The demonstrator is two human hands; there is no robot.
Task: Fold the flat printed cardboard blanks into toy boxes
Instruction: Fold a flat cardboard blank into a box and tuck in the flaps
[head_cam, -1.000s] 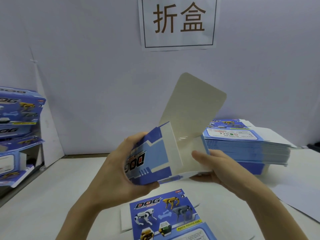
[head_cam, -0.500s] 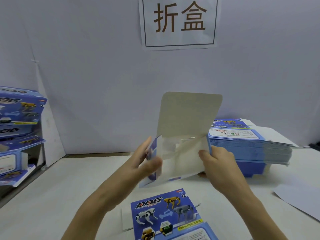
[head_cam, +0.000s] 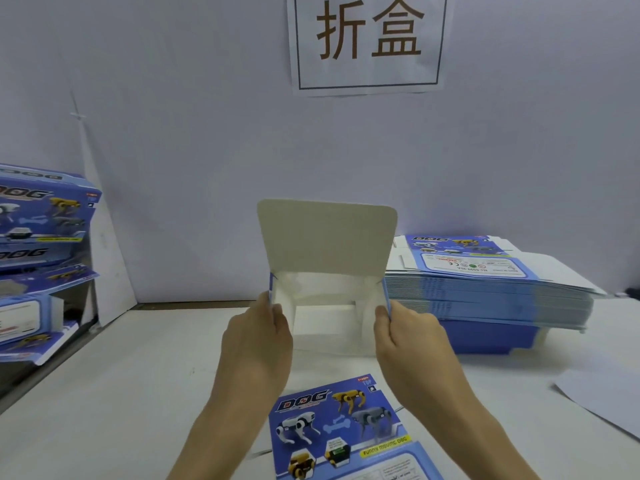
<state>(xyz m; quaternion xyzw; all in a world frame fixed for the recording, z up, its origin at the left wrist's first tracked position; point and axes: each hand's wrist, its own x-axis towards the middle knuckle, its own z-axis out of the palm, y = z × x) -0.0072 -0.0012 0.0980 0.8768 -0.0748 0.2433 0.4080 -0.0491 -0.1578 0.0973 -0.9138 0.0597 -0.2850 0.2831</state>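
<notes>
Head view, looking forward and down.

- Half-formed box (head_cam: 325,317) is held up in front of me above the table (head_cam: 104,393), its open side toward me and white inside showing. Blue print shows only as thin edges down both side walls.
- Lid flap (head_cam: 327,237) stands upright off the far wall, its plain grey-white inner face toward me, top corners rounded.
- My left hand (head_cam: 256,341) pinches the box's left wall, thumb on the inner face and the other fingers out of sight behind it.
- My right hand (head_cam: 412,341) pinches the right wall the same way, thumb inside. The two hands are level with each other, the box between them.
- Small side tabs are tucked in at the two upper inside corners; I cannot tell how far.
- One flat blank (head_cam: 339,427) lies printed side up on the table just below the held box, showing "DOG" lettering and toy dogs.
- Stack of blanks (head_cam: 485,289) sits to the right, near the wall (head_cam: 173,133), resting on a blue box (head_cam: 485,337).
- Finished boxes (head_cam: 38,237) are piled at the far left.
- A loose white sheet (head_cam: 606,400) lies at the right edge.
- A paper sign (head_cam: 369,43) with two characters hangs on the wall above.
</notes>
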